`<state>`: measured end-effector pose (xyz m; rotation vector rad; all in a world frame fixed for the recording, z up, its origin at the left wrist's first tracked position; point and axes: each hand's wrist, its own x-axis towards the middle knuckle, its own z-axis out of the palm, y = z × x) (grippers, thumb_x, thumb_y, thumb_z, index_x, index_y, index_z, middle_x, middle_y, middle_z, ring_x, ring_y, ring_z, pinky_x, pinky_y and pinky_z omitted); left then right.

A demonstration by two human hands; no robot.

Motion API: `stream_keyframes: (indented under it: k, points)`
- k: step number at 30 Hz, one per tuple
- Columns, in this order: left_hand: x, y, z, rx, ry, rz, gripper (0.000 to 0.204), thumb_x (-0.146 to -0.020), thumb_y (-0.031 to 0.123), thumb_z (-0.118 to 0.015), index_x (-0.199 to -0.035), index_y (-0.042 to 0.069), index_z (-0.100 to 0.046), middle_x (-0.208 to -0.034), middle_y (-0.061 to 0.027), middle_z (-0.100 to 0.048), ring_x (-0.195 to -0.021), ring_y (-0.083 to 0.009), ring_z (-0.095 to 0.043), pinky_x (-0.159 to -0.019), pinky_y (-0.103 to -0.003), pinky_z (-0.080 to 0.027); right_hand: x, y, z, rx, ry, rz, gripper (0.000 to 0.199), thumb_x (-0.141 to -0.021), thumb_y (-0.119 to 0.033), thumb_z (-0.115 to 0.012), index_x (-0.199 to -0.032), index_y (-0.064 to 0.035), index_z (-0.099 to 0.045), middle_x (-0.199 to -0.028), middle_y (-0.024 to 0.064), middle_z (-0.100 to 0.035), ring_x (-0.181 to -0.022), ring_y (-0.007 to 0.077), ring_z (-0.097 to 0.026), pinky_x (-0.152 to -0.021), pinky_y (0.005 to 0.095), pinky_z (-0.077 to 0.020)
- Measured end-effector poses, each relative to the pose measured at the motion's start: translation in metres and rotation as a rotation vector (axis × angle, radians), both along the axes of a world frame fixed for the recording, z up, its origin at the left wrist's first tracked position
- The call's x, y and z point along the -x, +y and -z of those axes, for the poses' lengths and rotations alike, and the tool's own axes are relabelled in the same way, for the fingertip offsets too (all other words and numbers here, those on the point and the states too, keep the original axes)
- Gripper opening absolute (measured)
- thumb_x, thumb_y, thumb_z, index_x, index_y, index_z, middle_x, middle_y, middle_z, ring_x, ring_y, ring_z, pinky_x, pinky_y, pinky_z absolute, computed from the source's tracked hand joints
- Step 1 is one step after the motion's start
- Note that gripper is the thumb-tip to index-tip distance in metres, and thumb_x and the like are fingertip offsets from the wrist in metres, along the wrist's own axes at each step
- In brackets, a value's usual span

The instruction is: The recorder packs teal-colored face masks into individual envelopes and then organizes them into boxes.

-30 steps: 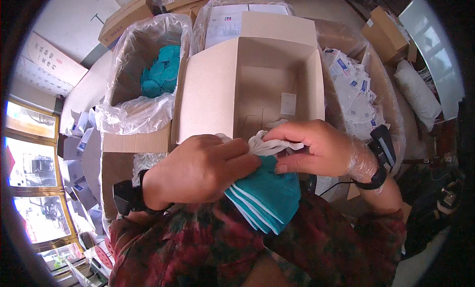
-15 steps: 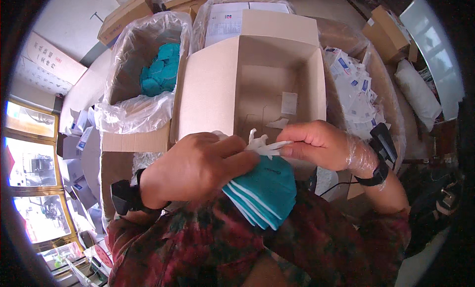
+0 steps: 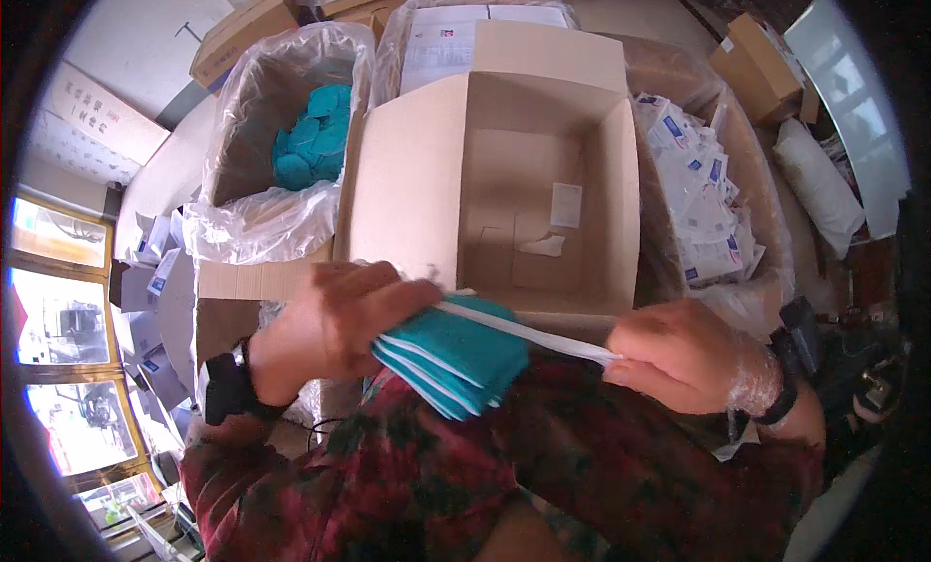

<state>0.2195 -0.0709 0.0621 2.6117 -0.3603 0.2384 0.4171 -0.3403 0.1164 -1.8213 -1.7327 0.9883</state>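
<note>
A stack of several teal folded face masks (image 3: 464,351) with white edges hangs tilted in front of my chest. My left hand (image 3: 351,312) is closed on its upper left end. From the top of the stack a white strap (image 3: 538,337) runs tautly to the right. The strap's far end is pinched between the thumb and fingers of my right hand (image 3: 684,356). Just beyond the masks stands an open cardboard box (image 3: 402,179), with a small white paper slip (image 3: 566,204) and a torn white scrap (image 3: 542,244) on its bottom.
At the left, a plastic-lined carton (image 3: 276,218) holds a heap of teal masks (image 3: 315,145). On the right, another lined carton (image 3: 776,227) contains white packets (image 3: 703,213). Behind stand white boxes (image 3: 441,43) in plastic; a white sack (image 3: 818,184) lies far right.
My right hand has moved right and down, drawing the white strap out straight. The left hand and the mask stack have shifted left, and the stack has tilted.
</note>
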Motion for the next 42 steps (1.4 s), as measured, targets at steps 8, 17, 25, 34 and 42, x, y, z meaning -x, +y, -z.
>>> stream_keyframes:
  k: [8,17,25,34,42]
  points:
    - [0.023,0.038,0.009,-0.089,0.017,-0.198,0.043,-0.065,0.022,-0.077,-0.103,0.008,-0.064,-0.086,-0.0114,-0.068,-0.071,-0.0286,-0.067,-0.061,-0.037,-0.054,-0.013,-0.036,-0.018,0.123,-0.116,0.028,0.020,-0.087,-0.025,-0.064,-0.082,-0.0060,-0.058,-0.075,0.0138,-0.056,-0.072,0.0354,-0.059,-0.062,0.0427,-0.0468]
    - [0.059,0.085,0.018,-0.254,-0.073,-0.481,0.045,-0.063,0.004,-0.066,-0.107,0.010,-0.064,-0.100,-0.0139,-0.066,-0.085,-0.0349,-0.066,-0.070,-0.039,-0.053,-0.044,-0.105,-0.023,0.188,0.204,0.824,0.016,-0.092,-0.020,-0.053,-0.088,-0.0048,-0.059,-0.075,0.0016,-0.057,-0.065,0.0104,-0.053,-0.059,0.0271,-0.0442]
    - [-0.001,0.010,-0.009,-0.246,-0.348,0.019,0.049,-0.062,0.017,-0.071,-0.110,0.021,-0.068,-0.083,-0.0038,-0.053,-0.061,-0.0182,-0.057,-0.053,-0.031,-0.049,-0.025,-0.014,0.043,-0.024,0.839,0.658,0.021,-0.094,-0.024,-0.054,-0.090,-0.0044,-0.059,-0.076,0.0019,-0.058,-0.063,0.0075,-0.052,-0.053,0.0221,-0.0410]
    - [-0.010,-0.008,-0.009,-0.272,-0.423,0.091,0.051,-0.059,0.017,-0.074,-0.110,0.023,-0.068,-0.088,-0.0058,-0.053,-0.060,-0.0141,-0.056,-0.048,-0.026,-0.047,-0.017,0.045,0.040,0.059,0.627,0.500,0.017,-0.091,-0.019,-0.059,-0.097,-0.0031,-0.061,-0.077,0.0011,-0.056,-0.061,0.0063,-0.050,-0.053,0.0226,-0.0428]
    - [-0.014,-0.017,-0.013,-0.244,-0.410,0.141,0.050,-0.056,0.017,-0.073,-0.106,0.022,-0.068,-0.085,-0.0051,-0.053,-0.052,-0.0118,-0.049,-0.046,-0.024,-0.043,-0.010,0.068,0.065,-0.144,0.544,0.115,0.023,-0.089,-0.011,-0.065,-0.110,-0.0031,-0.062,-0.088,0.0020,-0.062,-0.080,0.0064,-0.056,-0.070,0.0255,-0.0464]
